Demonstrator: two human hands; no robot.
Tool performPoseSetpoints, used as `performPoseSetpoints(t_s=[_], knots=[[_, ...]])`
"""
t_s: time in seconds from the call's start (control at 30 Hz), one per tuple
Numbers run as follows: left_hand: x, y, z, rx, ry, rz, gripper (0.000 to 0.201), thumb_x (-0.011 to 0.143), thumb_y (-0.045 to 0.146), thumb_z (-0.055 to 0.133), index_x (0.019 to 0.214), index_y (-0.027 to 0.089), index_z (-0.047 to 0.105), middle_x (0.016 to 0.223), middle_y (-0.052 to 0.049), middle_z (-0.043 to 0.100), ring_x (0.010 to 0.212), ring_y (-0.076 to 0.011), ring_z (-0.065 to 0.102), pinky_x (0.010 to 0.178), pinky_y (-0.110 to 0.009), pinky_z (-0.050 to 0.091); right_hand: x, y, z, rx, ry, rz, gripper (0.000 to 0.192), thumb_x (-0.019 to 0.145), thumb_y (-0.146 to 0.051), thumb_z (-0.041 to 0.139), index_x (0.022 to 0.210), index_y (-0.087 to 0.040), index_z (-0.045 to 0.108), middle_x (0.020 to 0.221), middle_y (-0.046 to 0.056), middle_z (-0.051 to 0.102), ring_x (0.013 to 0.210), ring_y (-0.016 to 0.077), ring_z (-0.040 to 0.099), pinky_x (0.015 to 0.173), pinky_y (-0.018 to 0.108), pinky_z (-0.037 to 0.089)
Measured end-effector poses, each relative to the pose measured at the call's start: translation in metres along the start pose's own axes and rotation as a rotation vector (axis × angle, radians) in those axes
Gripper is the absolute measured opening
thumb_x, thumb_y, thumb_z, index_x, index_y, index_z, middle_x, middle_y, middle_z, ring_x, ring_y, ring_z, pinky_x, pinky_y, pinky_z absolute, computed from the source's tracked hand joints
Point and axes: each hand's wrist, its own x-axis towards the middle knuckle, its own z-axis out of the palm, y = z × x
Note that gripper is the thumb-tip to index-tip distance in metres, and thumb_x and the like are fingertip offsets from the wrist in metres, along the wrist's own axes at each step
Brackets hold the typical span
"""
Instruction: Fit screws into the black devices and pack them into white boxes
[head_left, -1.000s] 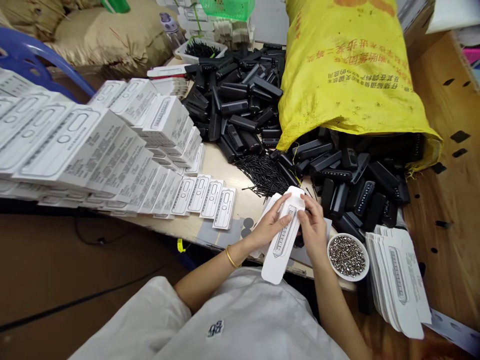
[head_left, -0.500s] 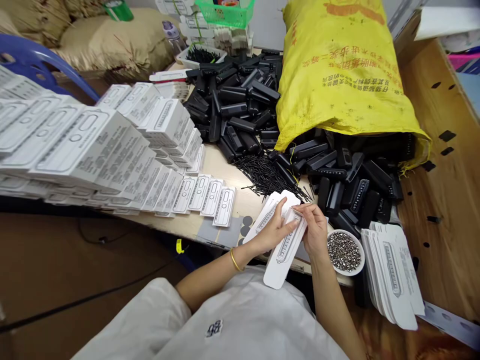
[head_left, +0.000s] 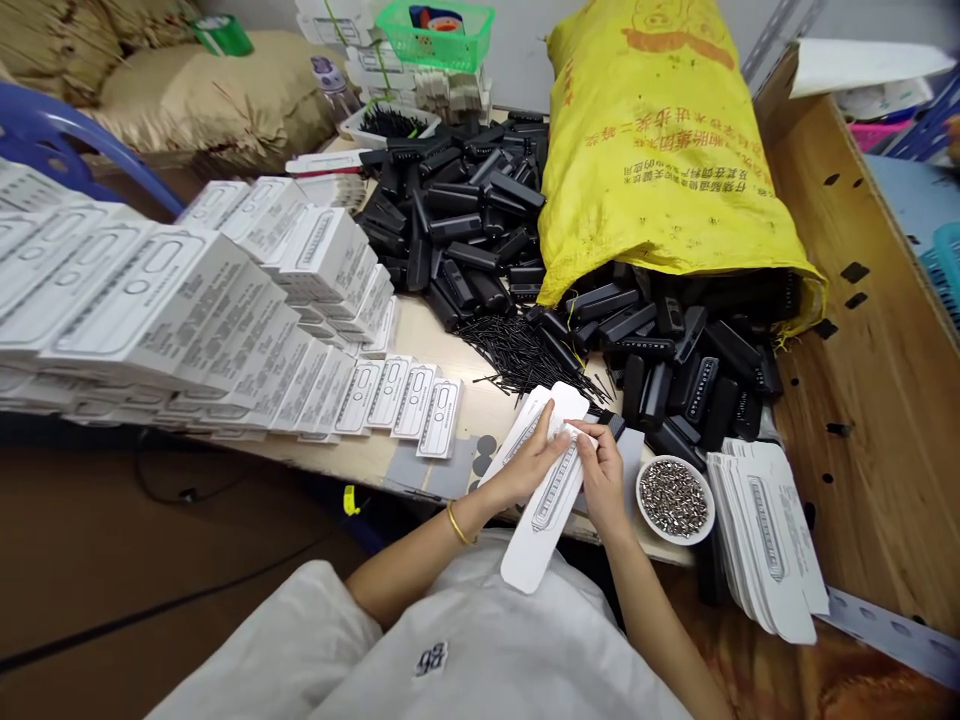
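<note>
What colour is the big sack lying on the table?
The sack is yellow with red printed writing, seen best in the head view.

black part under the hands: we see only one ridged end of a black plastic piece (head_left: 609,424) past the right hand (head_left: 600,480); the rest is hidden by the long white die-cut card (head_left: 541,530).
card print: too small for us to read.
yellow woven sack (head_left: 660,150): its top is cut off by the upper edge; its mouth hides how far the black pieces run inside.
white printed boxes (head_left: 112,300): the stack runs off the left edge.
small white bowl of metal bits (head_left: 673,497): too small for us to tell what they are.
</note>
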Motion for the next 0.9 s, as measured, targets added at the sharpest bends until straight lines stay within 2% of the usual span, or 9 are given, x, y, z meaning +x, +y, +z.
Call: performPoseSetpoints(t_s=[0.07,0.17,0.23,0.3,0.37,0.43,0.57,0.73,0.9], knots=[[-0.003,0.003,-0.007,0.058,-0.076,0.081,0.069,0.095,0.052,0.036,0.153,0.024,0.012,0.158,-0.012,0.026,0.148,-0.0271,0.019,0.120,-0.049,0.018,0.007,0.002,-0.001,0.081,0.146,0.057,0.034,0.081,-0.053,0.060,0.095,-0.022,0.056,0.090,0.002,0.064,0.079,0.0165,0.060,0.074,0.032,0.049],[-0.010,0.006,-0.011,0.256,-0.195,0.439,0.068,0.089,0.043,0.055,0.148,0.025,0.027,0.153,-0.016,0.035,0.146,-0.0310,0.025,0.117,-0.055,0.022,0.020,-0.001,0.003,0.145,0.360,0.076,0.034,0.081,-0.056,0.054,0.091,-0.024,0.049,0.082,-0.001,0.059,0.071,0.0150,0.058,0.070,0.031,0.050],[-0.013,0.009,-0.009,0.355,-0.127,0.703,0.067,0.080,0.037,0.068,0.139,0.025,0.039,0.149,-0.017,0.038,0.144,-0.0328,0.028,0.117,-0.057,0.020,0.023,-0.008,0.008,0.090,0.258,0.074,0.033,0.084,-0.056,0.049,0.090,-0.023,0.048,0.081,0.000,0.059,0.071,0.0159,0.057,0.070,0.032,0.050],[-0.015,0.012,-0.010,0.341,0.021,0.815,0.065,0.075,0.035,0.072,0.132,0.024,0.042,0.139,-0.016,0.047,0.136,-0.0322,0.040,0.115,-0.056,0.027,0.020,-0.014,0.009,-0.073,0.099,0.021,0.033,0.085,-0.054,0.048,0.093,-0.022,0.051,0.088,0.003,0.061,0.077,0.0181,0.058,0.073,0.035,0.050],[-0.014,0.017,-0.015,0.298,0.194,0.730,0.065,0.074,0.037,0.073,0.129,0.022,0.042,0.125,-0.013,0.055,0.121,-0.0292,0.052,0.106,-0.049,0.040,0.011,-0.015,0.004,-0.359,0.088,-0.104,0.033,0.086,-0.051,0.050,0.099,-0.021,0.054,0.099,0.008,0.060,0.090,0.0227,0.057,0.082,0.041,0.048],[-0.013,0.022,-0.023,0.326,0.337,0.531,0.063,0.074,0.037,0.071,0.127,0.021,0.043,0.118,-0.011,0.057,0.110,-0.0263,0.057,0.097,-0.043,0.047,0.000,-0.008,-0.004,-0.681,0.179,-0.211,0.035,0.085,-0.046,0.053,0.108,-0.019,0.055,0.108,0.013,0.057,0.103,0.0287,0.052,0.091,0.048,0.043],[-0.009,0.025,-0.032,0.514,0.366,0.328,0.065,0.071,0.031,0.072,0.129,0.020,0.044,0.118,-0.010,0.057,0.112,-0.0267,0.055,0.098,-0.040,0.046,-0.013,0.023,-0.011,-1.011,0.248,-0.184,0.054,0.083,-0.038,0.055,0.131,-0.015,0.048,0.122,0.021,0.049,0.113,0.0373,0.046,0.094,0.057,0.039],[-0.014,0.019,-0.028,0.709,0.301,0.265,0.072,0.073,0.031,0.070,0.138,0.021,0.040,0.116,-0.009,0.056,0.110,-0.0274,0.057,0.096,-0.042,0.045,-0.009,0.036,-0.029,-0.835,0.174,-0.152,0.061,0.077,-0.032,0.057,0.135,-0.017,0.047,0.119,0.017,0.055,0.111,0.0338,0.051,0.096,0.055,0.042],[-0.022,0.018,-0.035,0.912,0.290,0.210,0.074,0.073,0.031,0.070,0.139,0.021,0.040,0.112,-0.009,0.055,0.105,-0.0295,0.057,0.091,-0.045,0.045,-0.010,-0.019,-0.072,-0.459,-0.046,-0.145,0.052,0.081,-0.036,0.062,0.132,-0.025,0.052,0.113,0.008,0.064,0.094,0.0232,0.061,0.086,0.042,0.051]])
